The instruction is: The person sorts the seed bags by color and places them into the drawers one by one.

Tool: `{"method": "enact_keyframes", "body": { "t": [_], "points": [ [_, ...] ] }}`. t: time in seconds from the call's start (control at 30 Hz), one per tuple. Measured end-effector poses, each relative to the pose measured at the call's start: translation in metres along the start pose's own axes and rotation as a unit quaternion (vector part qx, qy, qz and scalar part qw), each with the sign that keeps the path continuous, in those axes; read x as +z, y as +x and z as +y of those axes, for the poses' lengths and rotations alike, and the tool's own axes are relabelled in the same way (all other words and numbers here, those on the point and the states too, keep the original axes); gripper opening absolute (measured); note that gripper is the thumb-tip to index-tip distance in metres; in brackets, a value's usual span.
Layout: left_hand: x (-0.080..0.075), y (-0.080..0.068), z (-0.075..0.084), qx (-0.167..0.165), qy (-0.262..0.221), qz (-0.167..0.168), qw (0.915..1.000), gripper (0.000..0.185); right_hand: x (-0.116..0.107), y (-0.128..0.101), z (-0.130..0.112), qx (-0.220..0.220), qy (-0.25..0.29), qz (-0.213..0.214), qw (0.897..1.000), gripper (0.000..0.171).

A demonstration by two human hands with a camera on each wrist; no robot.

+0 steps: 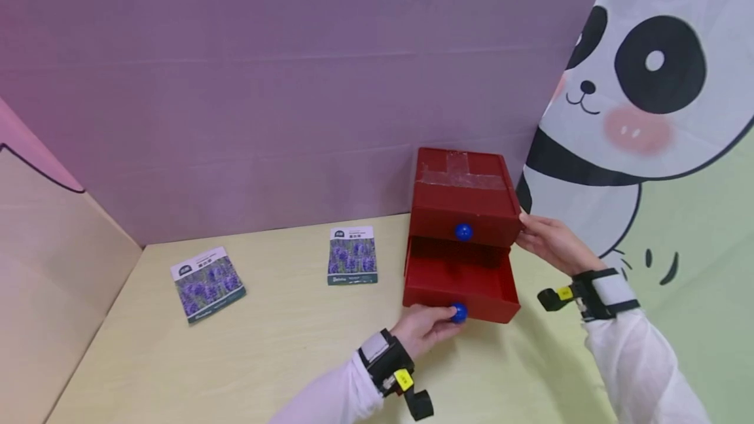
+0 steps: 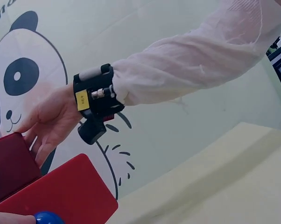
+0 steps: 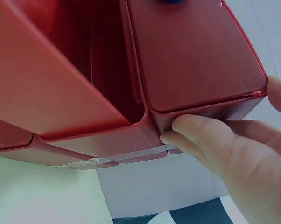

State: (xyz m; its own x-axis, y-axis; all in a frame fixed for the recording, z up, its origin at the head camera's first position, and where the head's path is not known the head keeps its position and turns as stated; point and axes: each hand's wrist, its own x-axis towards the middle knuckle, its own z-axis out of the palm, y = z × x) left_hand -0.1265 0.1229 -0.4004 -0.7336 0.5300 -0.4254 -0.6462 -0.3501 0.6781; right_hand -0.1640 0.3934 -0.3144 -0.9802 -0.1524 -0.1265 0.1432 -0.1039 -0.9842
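Bottom drawer (image 1: 459, 283) of the red drawer box (image 1: 461, 198) drawn partway out, by the look of it mid-pull. Left hand (image 1: 423, 328) pinching the blue knob (image 1: 459, 312) at the drawer front; right hand (image 1: 550, 241) bracing the box's right side, fingers straight and pressed flat. Next likely calls for a steady straight pull, box held firm. Right wrist view alone showing fingertips (image 3: 189, 128) on the box's edge; two lavender packets (image 1: 352, 255) left of the box only from the head.

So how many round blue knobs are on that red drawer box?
2. One round blue knob sits on the shut upper drawer; the other is on the pulled-out lower drawer, pinched by the left hand.
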Motion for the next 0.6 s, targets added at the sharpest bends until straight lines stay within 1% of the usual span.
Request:
{"method": "enact_keyframes", "body": {
  "t": [0.2, 0.43, 0.6],
  "points": [
    [0.001, -0.005, -0.008, 0.007, 0.000, 0.007, 1.0000, 0.032, 0.000, -0.001, -0.001, 0.002, 0.000, 0.004, 1.000, 0.022],
    [0.002, -0.009, -0.012, 0.020, -0.003, 0.006, 0.9998, 0.032, 0.001, 0.001, -0.002, 0.005, 0.009, 0.002, 1.000, 0.023],
    [0.001, -0.013, -0.016, 0.015, -0.008, 0.001, 0.9998, 0.033, 0.001, 0.001, -0.002, 0.001, 0.012, -0.005, 1.000, 0.026]
  ]
}}
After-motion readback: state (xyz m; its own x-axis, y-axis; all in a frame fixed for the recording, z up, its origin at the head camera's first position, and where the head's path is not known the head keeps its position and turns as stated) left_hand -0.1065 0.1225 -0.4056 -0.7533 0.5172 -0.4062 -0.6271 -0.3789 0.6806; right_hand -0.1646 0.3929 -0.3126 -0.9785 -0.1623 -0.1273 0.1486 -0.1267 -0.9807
